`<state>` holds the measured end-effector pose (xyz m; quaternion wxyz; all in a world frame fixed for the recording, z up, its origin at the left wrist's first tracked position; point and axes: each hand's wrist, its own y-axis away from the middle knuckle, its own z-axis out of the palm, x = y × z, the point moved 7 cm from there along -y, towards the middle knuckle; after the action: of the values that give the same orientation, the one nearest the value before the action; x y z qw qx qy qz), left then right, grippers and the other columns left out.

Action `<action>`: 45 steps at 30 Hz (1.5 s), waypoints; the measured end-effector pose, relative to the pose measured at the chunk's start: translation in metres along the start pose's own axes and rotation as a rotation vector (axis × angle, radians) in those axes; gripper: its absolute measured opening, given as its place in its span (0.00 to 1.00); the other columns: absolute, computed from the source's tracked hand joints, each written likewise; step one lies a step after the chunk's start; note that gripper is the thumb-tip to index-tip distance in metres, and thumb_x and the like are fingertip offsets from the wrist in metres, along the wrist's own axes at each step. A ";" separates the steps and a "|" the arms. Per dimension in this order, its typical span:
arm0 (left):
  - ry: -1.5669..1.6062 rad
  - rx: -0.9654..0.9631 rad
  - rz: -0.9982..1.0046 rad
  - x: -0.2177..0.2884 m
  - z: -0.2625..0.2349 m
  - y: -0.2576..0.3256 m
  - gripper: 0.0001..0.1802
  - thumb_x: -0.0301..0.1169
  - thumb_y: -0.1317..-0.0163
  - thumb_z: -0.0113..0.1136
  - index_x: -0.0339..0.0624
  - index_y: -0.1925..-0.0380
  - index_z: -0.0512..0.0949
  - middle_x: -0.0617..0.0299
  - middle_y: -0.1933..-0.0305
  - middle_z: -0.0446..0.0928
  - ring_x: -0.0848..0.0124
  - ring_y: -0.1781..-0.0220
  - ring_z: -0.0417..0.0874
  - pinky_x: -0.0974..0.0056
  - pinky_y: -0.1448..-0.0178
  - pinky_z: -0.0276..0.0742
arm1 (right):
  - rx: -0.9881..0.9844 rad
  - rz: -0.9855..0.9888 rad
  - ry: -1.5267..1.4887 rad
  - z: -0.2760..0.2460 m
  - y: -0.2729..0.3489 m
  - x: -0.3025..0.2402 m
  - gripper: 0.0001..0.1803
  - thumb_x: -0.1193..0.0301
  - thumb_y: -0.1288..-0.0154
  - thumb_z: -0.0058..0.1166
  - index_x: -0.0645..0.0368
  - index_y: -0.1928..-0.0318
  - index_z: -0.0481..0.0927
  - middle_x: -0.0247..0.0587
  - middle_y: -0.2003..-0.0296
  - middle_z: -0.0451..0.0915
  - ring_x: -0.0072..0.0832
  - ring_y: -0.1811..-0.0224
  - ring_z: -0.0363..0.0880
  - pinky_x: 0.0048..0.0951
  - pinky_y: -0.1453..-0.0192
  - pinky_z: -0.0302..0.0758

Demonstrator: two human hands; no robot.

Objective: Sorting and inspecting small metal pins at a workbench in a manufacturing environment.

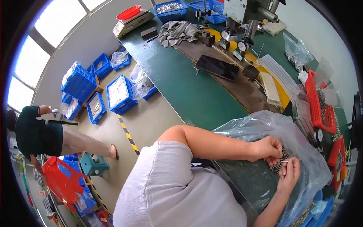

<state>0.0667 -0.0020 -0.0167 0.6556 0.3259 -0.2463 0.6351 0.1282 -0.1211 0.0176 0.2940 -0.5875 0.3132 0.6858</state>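
A pile of small metal pins point(277, 165) lies on a clear plastic bag point(249, 123) spread over the green table. My left hand point(267, 148) reaches across from the left, its fingers closed and bent down at the upper side of the pile. Whatever is between those fingertips is hidden. Close below it, my right hand point(289, 174) comes up from the lower edge. Its thumb and fingers pinch one slim metal pin, which points toward the left hand. The two hands are a short gap apart.
A dark phone point(217, 67) rests beyond the bag, near dial gauges point(242, 46) and a metal stand. Red baskets point(320, 109) with small metal parts line the right side. A grey cloth point(179, 32) and a scale point(132, 22) sit far back. At left a person point(41, 130) stands near blue crates point(120, 94).
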 end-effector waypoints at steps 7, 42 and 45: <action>0.032 -0.030 -0.045 -0.009 0.007 0.000 0.05 0.24 0.43 0.56 0.35 0.69 0.71 0.58 0.74 0.75 0.71 0.73 0.80 0.68 0.69 0.79 | -0.036 -0.048 0.006 0.003 0.005 0.004 0.03 0.73 0.32 0.44 0.59 0.63 0.69 0.32 0.71 0.72 0.09 0.80 0.59 0.11 0.81 0.53; 0.049 0.050 -0.040 0.016 -0.005 -0.001 0.03 0.26 0.36 0.51 0.39 0.66 0.72 0.56 0.69 0.78 0.68 0.66 0.80 0.64 0.58 0.78 | -0.094 0.150 -0.645 -0.014 -0.005 0.001 0.07 0.69 0.35 0.45 0.59 0.66 0.72 0.32 0.76 0.70 0.13 0.79 0.62 0.15 0.82 0.56; 0.065 0.062 -0.026 0.019 -0.006 -0.003 0.03 0.26 0.38 0.53 0.38 0.68 0.72 0.59 0.69 0.77 0.70 0.67 0.80 0.66 0.60 0.78 | -0.198 0.194 -0.635 -0.009 -0.008 0.011 0.07 0.69 0.36 0.45 0.59 0.66 0.72 0.34 0.73 0.71 0.14 0.79 0.63 0.14 0.83 0.55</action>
<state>0.0710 0.0147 -0.0071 0.6609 0.3284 -0.2010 0.6441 0.1389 -0.1227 0.0053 0.2518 -0.3381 0.1925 0.8861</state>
